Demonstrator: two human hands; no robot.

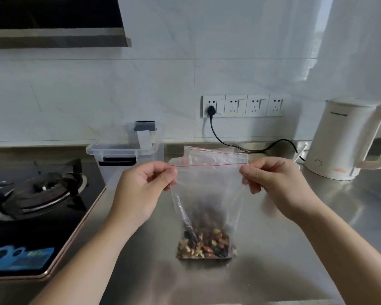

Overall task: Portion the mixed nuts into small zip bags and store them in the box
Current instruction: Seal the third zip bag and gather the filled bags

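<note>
A clear zip bag [209, 186] with a red line along its seal hangs upright over the steel counter, its bottom resting on the surface. Mixed nuts [205, 244] fill the lowest part of it. My left hand [144, 187] pinches the bag's top left corner and my right hand [277, 183] pinches the top right corner, stretching the seal flat between them. Another clear zip bag [213, 154] lies behind it on the counter. The clear storage box [123, 150] with dark latches stands open at the back left, beyond my left hand.
A gas hob [37, 190] with a black burner lies to the left, with a blue label [20, 258] at its front. A white electric kettle [348, 139] stands at the right, its black cord [229, 144] running to the wall sockets [242, 106].
</note>
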